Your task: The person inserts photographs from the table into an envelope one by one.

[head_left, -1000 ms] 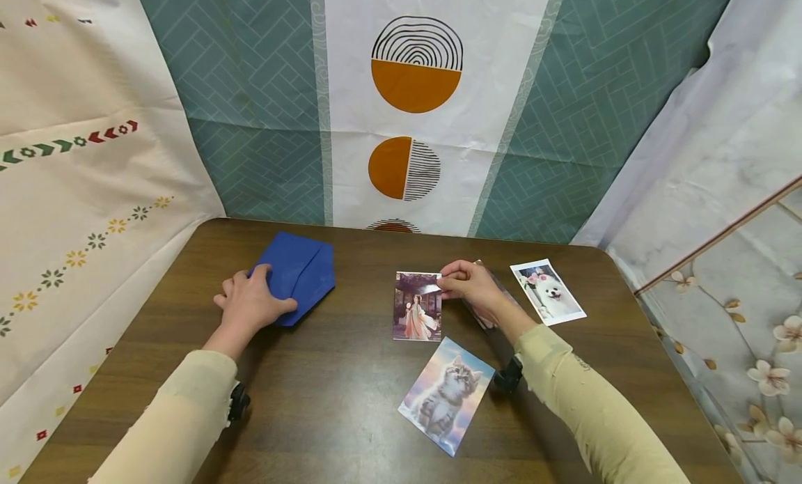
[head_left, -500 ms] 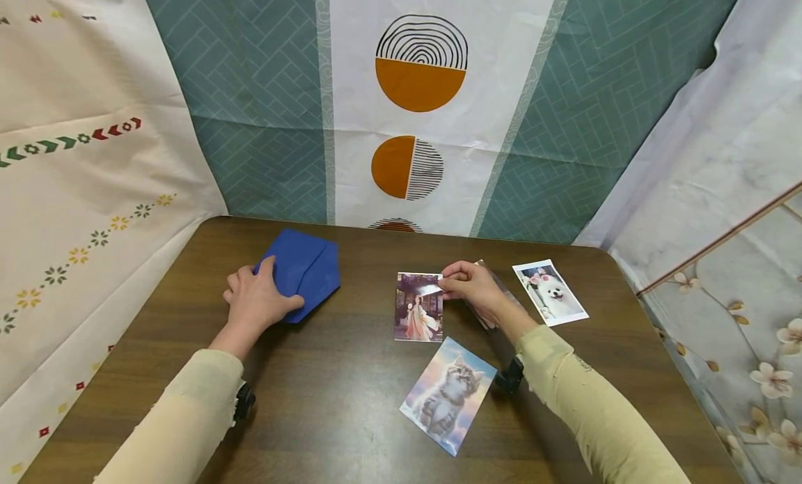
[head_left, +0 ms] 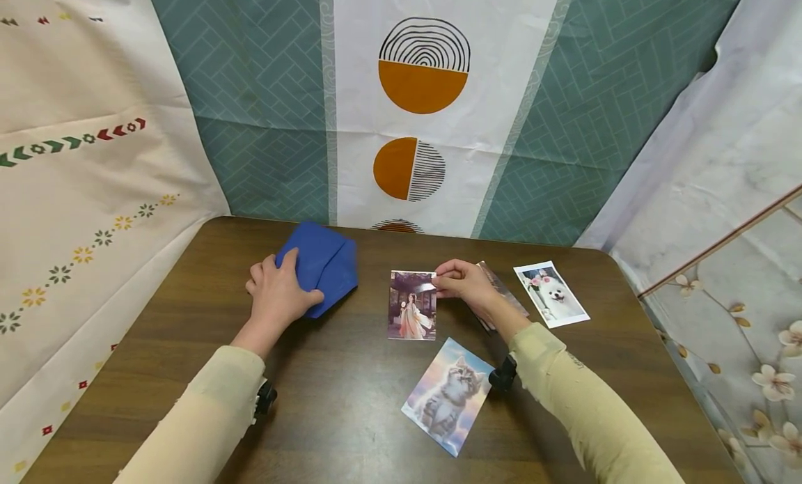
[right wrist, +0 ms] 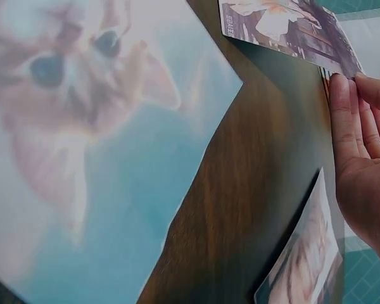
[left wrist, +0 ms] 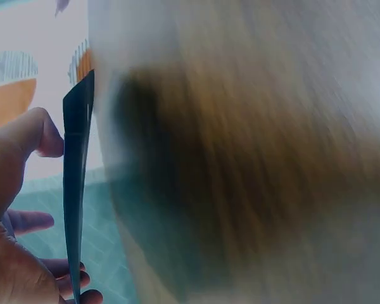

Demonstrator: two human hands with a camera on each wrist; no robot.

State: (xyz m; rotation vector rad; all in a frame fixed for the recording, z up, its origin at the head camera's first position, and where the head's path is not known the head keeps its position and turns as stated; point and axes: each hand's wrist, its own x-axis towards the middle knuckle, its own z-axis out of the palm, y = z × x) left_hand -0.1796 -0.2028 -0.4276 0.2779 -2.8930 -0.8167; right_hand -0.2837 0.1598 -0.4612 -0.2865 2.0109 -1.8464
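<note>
Left hand (head_left: 276, 292): gripping the blue envelope (head_left: 326, 264), thumb along its near edge, fingers spread at its left side; the left wrist view shows it edge-on, some fingertips poking past. Right hand (head_left: 466, 285): thumb and fingers pinch the photo of a robed figure (head_left: 411, 310) at its right edge, close to the top corner; the rest of it extends left of my fingers. Kitten photo (head_left: 447, 398) sits nearer me. Another photo (head_left: 501, 292) is partly hidden behind my right hand; dog photo (head_left: 553, 294) lies right of that.
</note>
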